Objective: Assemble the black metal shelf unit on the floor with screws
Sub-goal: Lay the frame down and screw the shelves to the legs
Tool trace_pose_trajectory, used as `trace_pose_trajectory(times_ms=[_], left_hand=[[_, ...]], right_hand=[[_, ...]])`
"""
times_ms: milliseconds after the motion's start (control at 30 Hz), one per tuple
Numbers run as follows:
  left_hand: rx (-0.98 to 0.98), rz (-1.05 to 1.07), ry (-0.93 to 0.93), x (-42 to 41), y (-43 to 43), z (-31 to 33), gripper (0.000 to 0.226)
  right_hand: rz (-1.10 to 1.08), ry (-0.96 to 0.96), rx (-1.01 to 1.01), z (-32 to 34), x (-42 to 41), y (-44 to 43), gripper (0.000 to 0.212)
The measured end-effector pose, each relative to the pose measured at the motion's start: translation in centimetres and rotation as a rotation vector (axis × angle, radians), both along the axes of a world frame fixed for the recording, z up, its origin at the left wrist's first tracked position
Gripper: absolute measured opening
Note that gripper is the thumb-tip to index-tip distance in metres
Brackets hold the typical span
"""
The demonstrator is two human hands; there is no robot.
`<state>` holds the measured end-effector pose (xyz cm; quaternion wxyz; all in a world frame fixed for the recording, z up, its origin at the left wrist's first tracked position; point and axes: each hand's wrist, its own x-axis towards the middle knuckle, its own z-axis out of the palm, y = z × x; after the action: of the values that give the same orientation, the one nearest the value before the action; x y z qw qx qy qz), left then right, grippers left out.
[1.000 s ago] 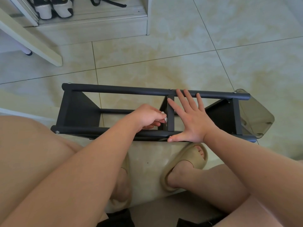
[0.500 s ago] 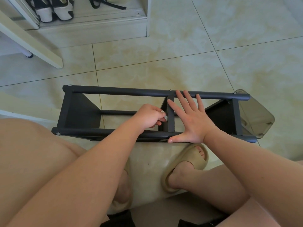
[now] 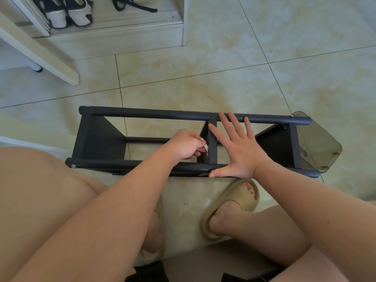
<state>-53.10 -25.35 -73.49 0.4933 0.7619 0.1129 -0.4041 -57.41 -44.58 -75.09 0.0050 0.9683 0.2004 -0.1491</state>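
Note:
The black metal shelf unit (image 3: 150,115) lies on its side on the tiled floor in front of my knees. Silver screw heads show at its bar ends (image 3: 73,166) and above the middle crossbar (image 3: 212,147). My left hand (image 3: 185,145) is curled just left of that crossbar, fingers pinched on a small pale piece at the bar's side; what it is stays unclear. My right hand (image 3: 238,149) lies flat and spread on the frame to the right of the crossbar, thumb on the near bar, fingertips at the far bar, holding nothing.
A translucent grey container (image 3: 317,147) lies against the shelf's right end. My feet in beige slippers (image 3: 232,206) rest close to the near bar. A white slanted board (image 3: 40,53) and a low cabinet with shoes (image 3: 67,13) stand at the far left.
My left hand's fingers have shifted slightly at the middle crossbar. The right hand and the shelf have stayed in place.

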Motion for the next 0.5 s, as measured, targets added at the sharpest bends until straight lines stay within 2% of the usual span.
trace_pose_trajectory(times_ms=[133, 300, 500], left_hand=[[0.011, -0.021, 0.003, 0.02, 0.13, 0.12, 0.009], [0.021, -0.071, -0.028, -0.13, -0.05, 0.23, 0.021], [0.008, -0.032, -0.002, -0.27, -0.42, 0.52, 0.009]], right_hand=[[0.0, -0.001, 0.005, 0.01, -0.06, -0.01, 0.13], [0.001, -0.007, 0.008, -0.07, 0.0, -0.05, 0.129], [0.004, -0.01, 0.012, -0.14, -0.04, -0.04, 0.129]])
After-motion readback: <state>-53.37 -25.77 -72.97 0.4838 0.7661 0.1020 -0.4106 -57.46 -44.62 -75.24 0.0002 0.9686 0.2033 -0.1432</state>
